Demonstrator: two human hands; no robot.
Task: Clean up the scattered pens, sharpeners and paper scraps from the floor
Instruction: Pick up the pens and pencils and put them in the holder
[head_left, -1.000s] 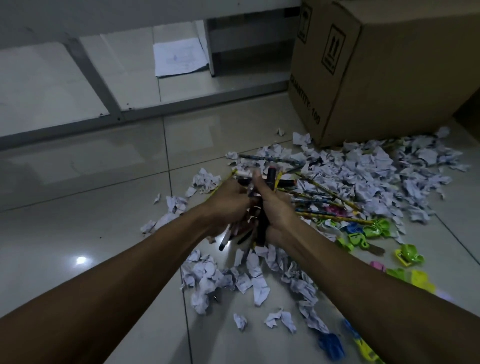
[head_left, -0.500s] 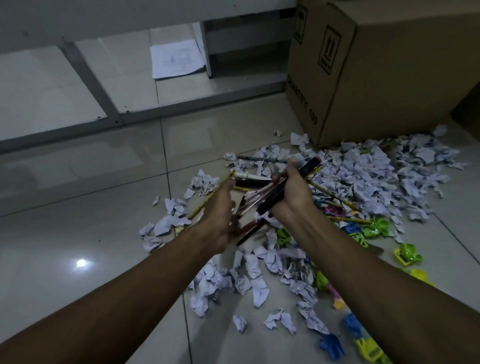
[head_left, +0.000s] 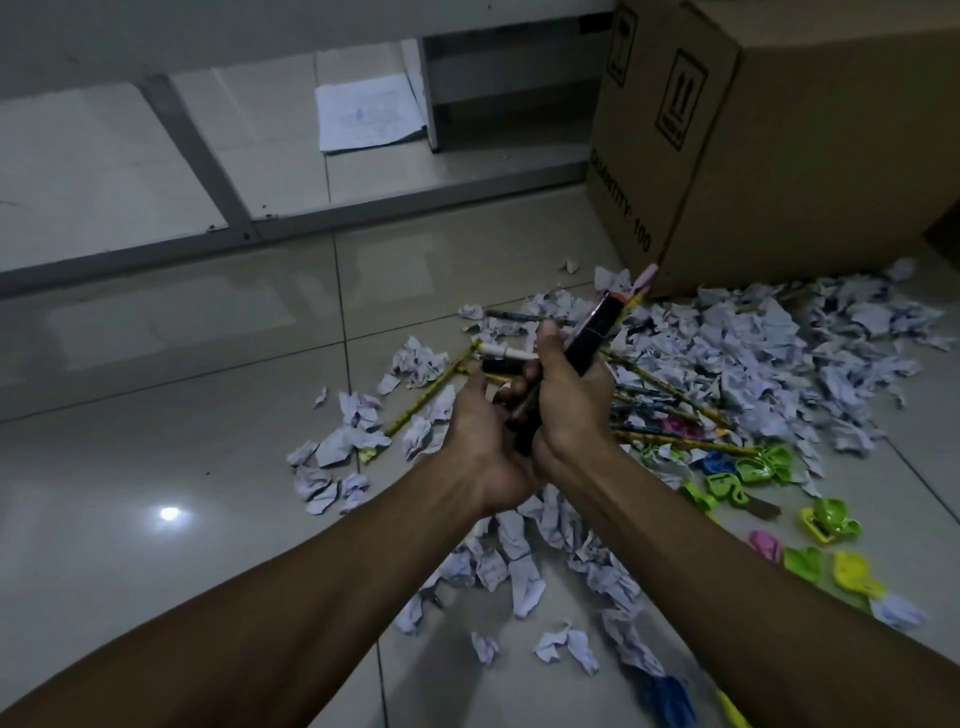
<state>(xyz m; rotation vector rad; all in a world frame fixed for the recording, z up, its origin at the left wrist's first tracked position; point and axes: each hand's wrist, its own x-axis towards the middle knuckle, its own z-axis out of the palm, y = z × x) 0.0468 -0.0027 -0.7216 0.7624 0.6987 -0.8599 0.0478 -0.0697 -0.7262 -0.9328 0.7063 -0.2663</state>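
Gathering pens over the mess

Gripping a bundle of pens (head_left: 592, 338) at centre frame, our right hand (head_left: 569, 405) curls round it; our left hand (head_left: 480, 431) cups beneath, fingers loosely bent. Beyond, paper scraps (head_left: 753, 364) and sharpeners (head_left: 753, 467) litter the floor (head_left: 156, 415) before a cardboard box (head_left: 779, 156), upper right.

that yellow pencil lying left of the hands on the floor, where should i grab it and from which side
Pinch the yellow pencil at its bare middle, coming straight down from above with fingers across the shaft. It lies flat on the tile, running diagonally, and paper scraps crowd its lower end, so the middle looks like the easiest spot. The left hand is nearest; the right hand grips the pen bundle.
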